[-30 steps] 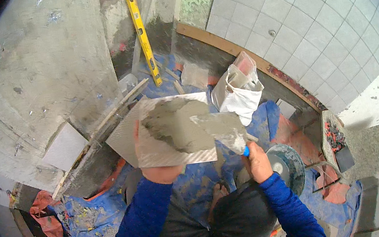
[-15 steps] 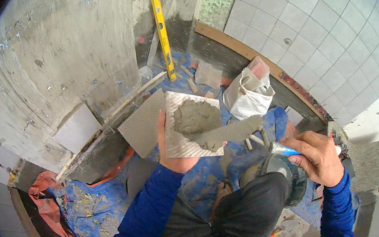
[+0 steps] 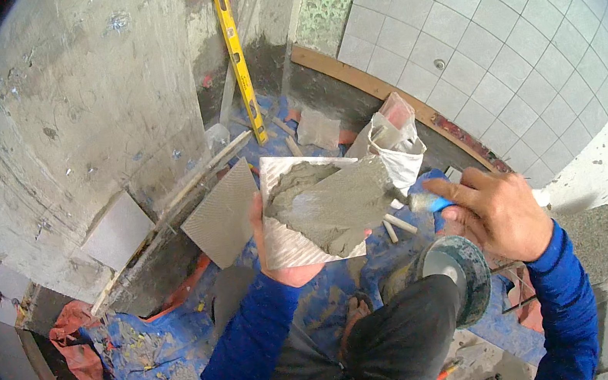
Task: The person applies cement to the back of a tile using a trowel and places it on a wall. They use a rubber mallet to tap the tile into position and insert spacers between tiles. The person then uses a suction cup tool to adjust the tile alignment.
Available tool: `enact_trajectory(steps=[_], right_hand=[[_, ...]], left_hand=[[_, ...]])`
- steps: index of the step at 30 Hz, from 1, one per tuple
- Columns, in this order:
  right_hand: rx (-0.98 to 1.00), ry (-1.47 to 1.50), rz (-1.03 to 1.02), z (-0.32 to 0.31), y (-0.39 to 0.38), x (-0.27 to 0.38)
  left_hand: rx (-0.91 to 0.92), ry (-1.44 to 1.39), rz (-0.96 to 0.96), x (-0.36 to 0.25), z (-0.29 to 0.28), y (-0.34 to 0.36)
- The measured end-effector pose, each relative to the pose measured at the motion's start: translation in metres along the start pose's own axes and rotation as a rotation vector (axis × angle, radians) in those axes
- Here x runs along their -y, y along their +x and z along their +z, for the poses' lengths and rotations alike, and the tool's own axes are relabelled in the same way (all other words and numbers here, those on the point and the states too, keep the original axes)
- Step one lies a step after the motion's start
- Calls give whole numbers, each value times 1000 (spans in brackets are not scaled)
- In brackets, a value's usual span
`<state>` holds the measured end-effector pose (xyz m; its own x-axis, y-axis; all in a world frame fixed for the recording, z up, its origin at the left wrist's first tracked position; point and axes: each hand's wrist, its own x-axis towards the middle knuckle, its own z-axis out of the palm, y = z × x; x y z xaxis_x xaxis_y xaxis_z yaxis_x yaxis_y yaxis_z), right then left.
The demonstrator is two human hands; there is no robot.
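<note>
My left hand (image 3: 292, 272) supports a square tile (image 3: 286, 247) from below and along its left edge, ribbed back facing up. A thick heap of wet grey mortar (image 3: 298, 202) covers much of that back. My right hand (image 3: 498, 213) is closed around the blue handle of a trowel (image 3: 362, 191). Its mortar-coated blade lies across the right part of the heap, reaching past the tile's right edge. Mortar hides where the blade ends and the heap begins. The fingers under the tile are mostly hidden.
A dark bucket (image 3: 475, 298) stands by my right knee. Beyond the tile are a white sack (image 3: 401, 164), a yellow spirit level (image 3: 238, 67) against the wall, and another ribbed tile (image 3: 222, 217). A blue tarp (image 3: 149, 359) covers the floor; a tiled wall (image 3: 482, 17) rises at right.
The trowel has moved left over the tile, its blade now turned flatter on the mortar. The mortar spreads wider across the tile. The view has shifted a little to the right.
</note>
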<state>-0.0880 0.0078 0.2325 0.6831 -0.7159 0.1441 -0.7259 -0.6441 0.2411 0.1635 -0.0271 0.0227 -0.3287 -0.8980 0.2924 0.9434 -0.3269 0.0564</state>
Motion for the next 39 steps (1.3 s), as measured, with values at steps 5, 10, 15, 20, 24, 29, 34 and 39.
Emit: enact_trajectory(steps=[5,10,15,20,24,29,34,39], right_hand=[[-157,-257,-91,-20,-3,-3],[-197,-207,-94,-13,9,-4],[-12,-64,49,-19,10,-1],[178,335,257,-20,2,-12],[518,746,574,-4,4,-11],[535,704,438,8,7,1],[115,196,20,10,-16,4],[433,946,905,41,-57,20]], left_hand=[[76,43,35,-1,-2,2],[-20,96,27,2,-3,3],[52,30,36,6,-4,8],[16,-48,175,5,-13,14],[-99,81,263,10,-21,19],[-145,2,210,11,-28,19],[-217,-14,299,9,-34,21],[-118,-17,419,-4,-35,22]])
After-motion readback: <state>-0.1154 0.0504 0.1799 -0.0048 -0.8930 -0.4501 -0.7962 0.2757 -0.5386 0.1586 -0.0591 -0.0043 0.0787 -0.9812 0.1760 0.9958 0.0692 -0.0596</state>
